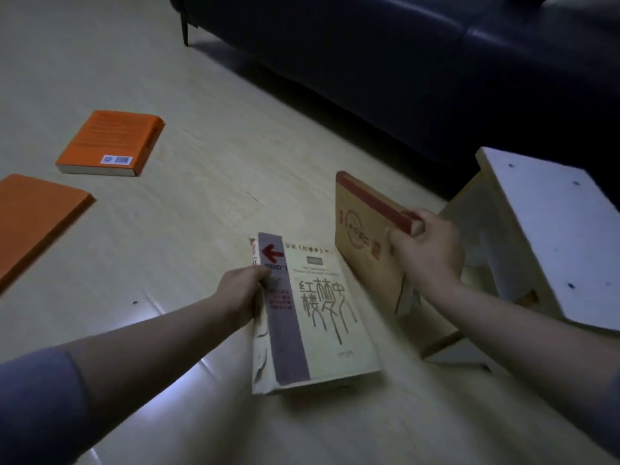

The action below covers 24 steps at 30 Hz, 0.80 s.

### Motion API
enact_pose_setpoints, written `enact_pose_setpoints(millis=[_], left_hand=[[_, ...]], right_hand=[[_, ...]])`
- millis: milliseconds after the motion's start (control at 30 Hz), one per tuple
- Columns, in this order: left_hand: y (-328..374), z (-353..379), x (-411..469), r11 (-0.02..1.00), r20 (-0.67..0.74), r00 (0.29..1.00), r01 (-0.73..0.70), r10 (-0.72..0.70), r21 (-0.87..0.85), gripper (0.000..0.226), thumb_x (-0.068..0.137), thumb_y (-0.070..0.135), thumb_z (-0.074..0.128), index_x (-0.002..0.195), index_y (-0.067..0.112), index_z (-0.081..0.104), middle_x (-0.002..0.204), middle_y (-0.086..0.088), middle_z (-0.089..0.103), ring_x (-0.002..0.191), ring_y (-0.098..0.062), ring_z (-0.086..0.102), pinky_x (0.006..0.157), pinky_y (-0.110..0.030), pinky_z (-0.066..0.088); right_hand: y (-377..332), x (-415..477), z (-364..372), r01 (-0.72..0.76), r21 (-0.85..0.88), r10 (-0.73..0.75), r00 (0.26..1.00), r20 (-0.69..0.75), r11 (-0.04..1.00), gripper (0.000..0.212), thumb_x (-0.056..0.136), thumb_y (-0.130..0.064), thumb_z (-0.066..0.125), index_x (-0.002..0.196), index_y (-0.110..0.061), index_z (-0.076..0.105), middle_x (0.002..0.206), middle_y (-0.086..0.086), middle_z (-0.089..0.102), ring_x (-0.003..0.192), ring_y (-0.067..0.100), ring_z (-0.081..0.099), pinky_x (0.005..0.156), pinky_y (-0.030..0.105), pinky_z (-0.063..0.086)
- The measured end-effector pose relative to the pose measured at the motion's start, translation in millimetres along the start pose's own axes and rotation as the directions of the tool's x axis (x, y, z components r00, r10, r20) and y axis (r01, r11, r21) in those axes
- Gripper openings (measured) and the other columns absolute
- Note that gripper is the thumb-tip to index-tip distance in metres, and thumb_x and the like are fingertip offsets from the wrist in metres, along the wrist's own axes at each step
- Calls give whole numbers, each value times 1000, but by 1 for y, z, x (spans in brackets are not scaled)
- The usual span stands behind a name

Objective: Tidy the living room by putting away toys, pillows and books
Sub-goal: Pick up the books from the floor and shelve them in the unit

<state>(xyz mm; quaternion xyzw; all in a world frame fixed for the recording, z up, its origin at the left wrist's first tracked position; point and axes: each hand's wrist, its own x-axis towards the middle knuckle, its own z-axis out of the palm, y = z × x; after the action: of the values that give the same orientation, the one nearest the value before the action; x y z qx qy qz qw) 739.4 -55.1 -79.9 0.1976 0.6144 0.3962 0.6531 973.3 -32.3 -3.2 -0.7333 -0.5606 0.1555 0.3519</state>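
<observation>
Hands both full: L hand (246,288) grips cream book (322,317) by spine edge, near centre. R hand (427,251) clamps tan book (362,229) at red spine, tilted on edge, just right of cream book. Orange book (110,142) flat on floor (201,182), far left. Stool (550,236) right, sofa (402,62) far.

— How many books?
— Four. Two orange: a thick orange book (109,142) toward the floor's far left, and a second orange book (33,223) at its left edge. One cream book (318,313), one tan book (365,236).
— Furniture?
— One dark sofa (402,62), one pale wooden stool (543,236).
— Grips?
— Two: left grip (241,286), right grip (426,250).
</observation>
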Motion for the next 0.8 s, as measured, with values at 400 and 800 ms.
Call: enact_pose_setpoints(millis=[400,800], left_hand=[[-31,-25,23,968,-80,997,16,4,250,16,95,0,44,81,3,51,71,-8,49,57,-16,54,42,-20,41],[-38,-33,32,967,-79,997,16,4,254,23,97,17,48,88,2,62,80,-15,60,71,-25,58,58,-30,43]], right_hand=[[14,-97,45,534,-90,-433,762,482,841,50,78,-23,70,127,-26,61,118,-8,68,104,9,64,91,34,52],[61,-50,76,146,-281,44,819,573,949,50,84,-36,63,128,-17,49,123,4,51,117,23,48,95,31,43]])
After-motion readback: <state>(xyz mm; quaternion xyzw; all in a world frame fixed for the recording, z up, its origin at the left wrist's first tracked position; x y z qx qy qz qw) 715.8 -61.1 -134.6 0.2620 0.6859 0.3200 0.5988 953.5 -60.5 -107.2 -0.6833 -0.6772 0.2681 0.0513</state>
